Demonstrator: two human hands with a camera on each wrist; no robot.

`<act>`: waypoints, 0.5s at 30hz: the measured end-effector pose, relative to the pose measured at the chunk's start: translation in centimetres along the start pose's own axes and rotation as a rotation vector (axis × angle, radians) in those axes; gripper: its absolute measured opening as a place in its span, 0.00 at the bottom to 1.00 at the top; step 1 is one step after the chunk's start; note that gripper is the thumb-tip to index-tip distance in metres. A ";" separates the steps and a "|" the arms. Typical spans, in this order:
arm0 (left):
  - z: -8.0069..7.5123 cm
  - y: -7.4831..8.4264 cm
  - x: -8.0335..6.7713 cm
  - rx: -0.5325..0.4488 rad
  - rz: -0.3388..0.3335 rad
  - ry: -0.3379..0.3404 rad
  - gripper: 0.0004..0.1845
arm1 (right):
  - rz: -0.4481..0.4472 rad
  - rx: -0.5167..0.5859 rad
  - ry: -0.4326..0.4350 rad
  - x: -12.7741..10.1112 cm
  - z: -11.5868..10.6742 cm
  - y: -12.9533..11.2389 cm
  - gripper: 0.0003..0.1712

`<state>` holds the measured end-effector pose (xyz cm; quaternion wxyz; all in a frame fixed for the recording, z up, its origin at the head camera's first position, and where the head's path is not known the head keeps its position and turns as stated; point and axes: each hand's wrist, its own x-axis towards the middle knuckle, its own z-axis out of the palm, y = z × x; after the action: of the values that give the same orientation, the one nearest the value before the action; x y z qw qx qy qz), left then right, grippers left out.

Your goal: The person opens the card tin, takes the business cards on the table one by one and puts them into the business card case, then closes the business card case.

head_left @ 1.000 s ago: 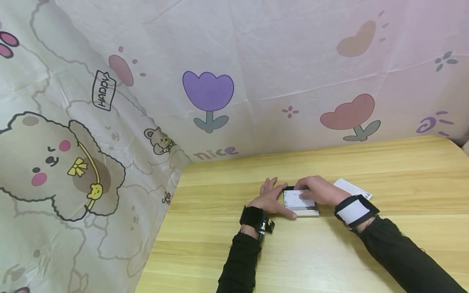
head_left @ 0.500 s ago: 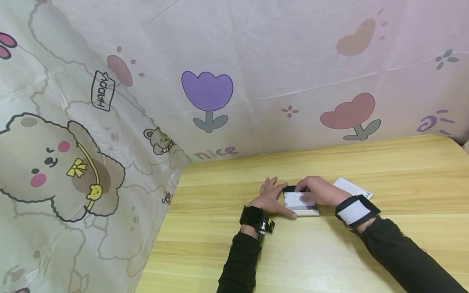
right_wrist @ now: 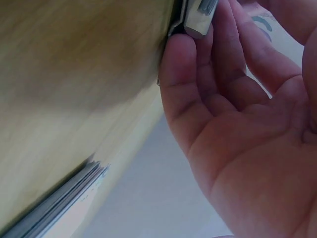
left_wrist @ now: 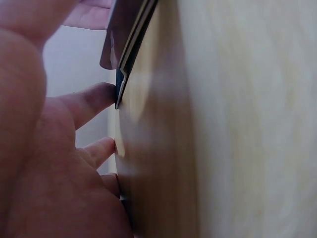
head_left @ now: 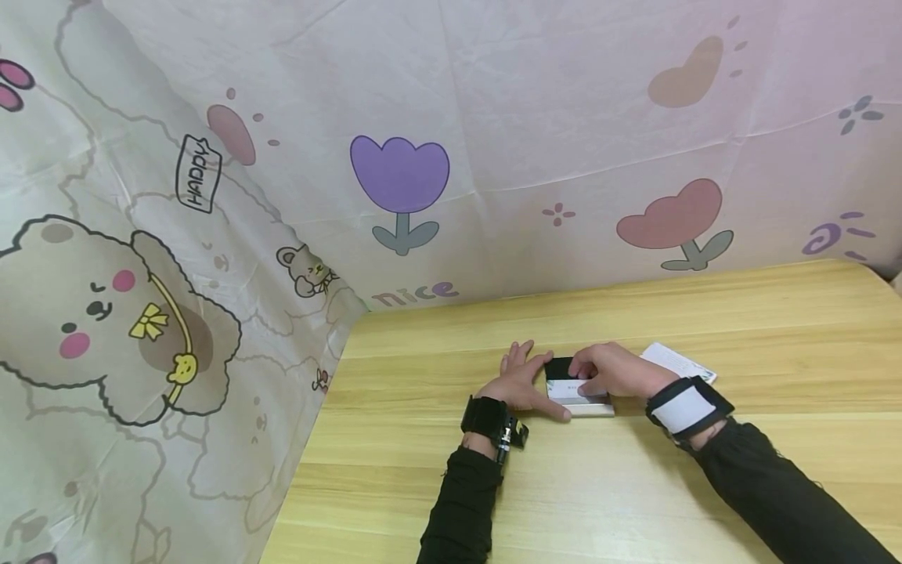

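Observation:
A flat card case (head_left: 590, 410) with a silver near edge and a black inside lies on the table in the head view. White printed business cards (head_left: 564, 387) sit partly in it, beneath its silver near part. My left hand (head_left: 514, 387) is spread at the case's left side, thumb at the near edge and index finger at the far left corner. In the left wrist view, a fingertip (left_wrist: 105, 93) touches the case's corner. My right hand (head_left: 611, 370) curls over the case's right half, its thumb and fingers pinching the cards; their exact contact is partly hidden.
A second stack of white cards (head_left: 678, 362) lies on the wooden table (head_left: 395, 439), right of the case and behind the right wrist. A printed fabric backdrop (head_left: 507, 141) stands along the table's far and left edges.
The cards have slid toward the near silver edge with my right thumb and fingers, baring more of the case's black inside. My left hand has stayed in place.

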<state>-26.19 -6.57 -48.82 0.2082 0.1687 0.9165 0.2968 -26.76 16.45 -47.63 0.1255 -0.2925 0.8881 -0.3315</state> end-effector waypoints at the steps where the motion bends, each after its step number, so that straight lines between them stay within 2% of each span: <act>1: 0.0 0.0 0.0 -0.001 -0.001 0.001 0.60 | 0.001 0.001 -0.002 0.0 0.0 0.0 0.13; 8: -0.1 0.0 0.0 0.008 0.007 -0.008 0.60 | 0.003 0.007 0.011 -0.6 -0.4 0.1 0.12; 15: -0.1 0.0 -0.1 0.003 0.007 -0.005 0.61 | 0.039 -0.063 0.151 -1.9 -2.4 1.6 0.12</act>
<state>-26.20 -6.69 -48.73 0.2090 0.1731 0.9158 0.2961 -26.92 19.84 -46.80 0.0554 -0.2531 0.9106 -0.3219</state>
